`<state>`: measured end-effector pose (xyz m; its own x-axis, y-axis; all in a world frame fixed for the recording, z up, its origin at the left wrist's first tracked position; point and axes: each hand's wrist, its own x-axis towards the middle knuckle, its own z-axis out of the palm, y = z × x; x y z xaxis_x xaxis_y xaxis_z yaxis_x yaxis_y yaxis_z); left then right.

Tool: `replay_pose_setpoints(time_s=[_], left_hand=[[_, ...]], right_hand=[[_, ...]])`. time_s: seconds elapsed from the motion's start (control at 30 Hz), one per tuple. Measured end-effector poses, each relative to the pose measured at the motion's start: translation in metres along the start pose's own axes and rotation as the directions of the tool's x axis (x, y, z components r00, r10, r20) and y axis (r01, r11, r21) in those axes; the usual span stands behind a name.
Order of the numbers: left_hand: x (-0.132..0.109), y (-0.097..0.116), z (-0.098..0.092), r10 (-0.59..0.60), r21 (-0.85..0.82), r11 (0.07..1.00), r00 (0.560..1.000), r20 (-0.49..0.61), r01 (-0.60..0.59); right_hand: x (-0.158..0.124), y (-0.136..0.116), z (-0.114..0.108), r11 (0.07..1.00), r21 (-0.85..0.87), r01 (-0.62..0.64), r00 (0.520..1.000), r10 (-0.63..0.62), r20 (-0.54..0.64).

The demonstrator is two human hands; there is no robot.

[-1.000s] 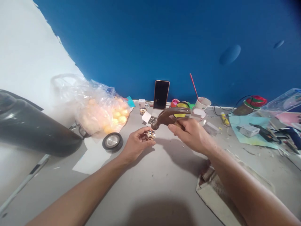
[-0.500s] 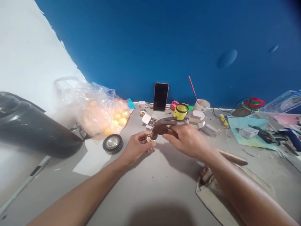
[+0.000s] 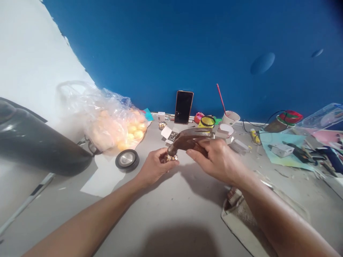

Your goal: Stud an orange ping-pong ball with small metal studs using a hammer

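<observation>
My left hand (image 3: 158, 164) pinches a small gold, shiny, studded piece (image 3: 172, 157) between thumb and fingers, low over the grey table. It looks like a jewellery ornament, but its exact kind I cannot make out. In my right hand (image 3: 214, 157) is a dark claw hammer (image 3: 184, 138), gripped close to the head. The hammer's round striking face rests on or just above the gold piece, and its claw points right. Just behind the hammer stands an open small white box (image 3: 167, 134) with shiny little metal bits. Another gold studded piece (image 3: 162, 125) lies behind that box.
A black-rimmed round metal object (image 3: 127, 160) sits left, by a plastic bag of orange things (image 3: 112, 125). A phone (image 3: 183, 107) leans on the blue wall. Cups, a yellow container (image 3: 207, 122) and small boxes stand behind. A beige cloth pouch (image 3: 241, 217) lies under my right forearm.
The hammer head has tipped flatter, its claw end lower, while the striking face stays at the gold piece. My left hand keeps its pinch. The camera view has shifted slightly.
</observation>
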<state>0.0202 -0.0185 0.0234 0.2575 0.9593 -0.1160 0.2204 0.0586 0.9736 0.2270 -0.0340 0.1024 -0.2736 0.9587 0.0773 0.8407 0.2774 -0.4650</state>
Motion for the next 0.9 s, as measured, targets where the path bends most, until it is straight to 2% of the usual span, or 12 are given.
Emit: replay_pose_setpoints(time_s=[0.07, 0.13, 0.23, 0.3, 0.37, 0.47, 0.57, 0.77, 0.9], left_hand=[[0.000, -0.002, 0.000, 0.001, 0.011, 1.000, 1.000, 0.000, -0.001], [0.001, -0.004, -0.001, -0.005, -0.019, 1.000, 0.999, 0.035, 0.005], [0.004, -0.007, -0.004, -0.052, -0.253, 0.963, 0.986, 0.156, 0.090], [0.006, -0.008, -0.007, -0.083, -0.458, 0.871, 0.972, 0.221, 0.179], [0.009, -0.009, -0.010, -0.114, -0.601, 0.757, 0.957, 0.265, 0.257], [0.011, -0.009, -0.014, -0.139, -0.722, 0.612, 0.943, 0.302, 0.321], [0.012, -0.010, -0.015, -0.150, -0.787, 0.521, 0.943, 0.296, 0.330], [0.012, -0.014, -0.014, -0.145, -0.788, 0.490, 0.926, 0.348, 0.373], [0.012, -0.016, -0.015, -0.124, -0.769, 0.535, 0.933, 0.339, 0.350]], right_hand=[[0.000, -0.001, 0.000, 0.999, -0.026, -0.032, 0.998, 0.033, 0.050], [0.000, -0.001, -0.001, 0.999, -0.030, -0.041, 0.998, 0.042, 0.045], [0.002, 0.003, -0.003, 1.000, -0.002, -0.020, 0.998, 0.020, -0.061], [0.006, 0.010, 0.000, 0.998, -0.038, -0.055, 0.994, 0.051, -0.094], [0.014, 0.020, 0.007, 0.979, -0.141, -0.150, 0.988, 0.142, -0.065], [0.028, 0.037, 0.020, 0.909, -0.319, -0.269, 0.961, 0.273, -0.030], [0.037, 0.050, 0.031, 0.871, -0.398, -0.288, 0.953, 0.303, -0.024], [0.041, 0.057, 0.041, 0.870, -0.408, -0.277, 0.954, 0.298, -0.011], [0.042, 0.057, 0.046, 0.880, -0.412, -0.236, 0.960, 0.276, 0.039]])
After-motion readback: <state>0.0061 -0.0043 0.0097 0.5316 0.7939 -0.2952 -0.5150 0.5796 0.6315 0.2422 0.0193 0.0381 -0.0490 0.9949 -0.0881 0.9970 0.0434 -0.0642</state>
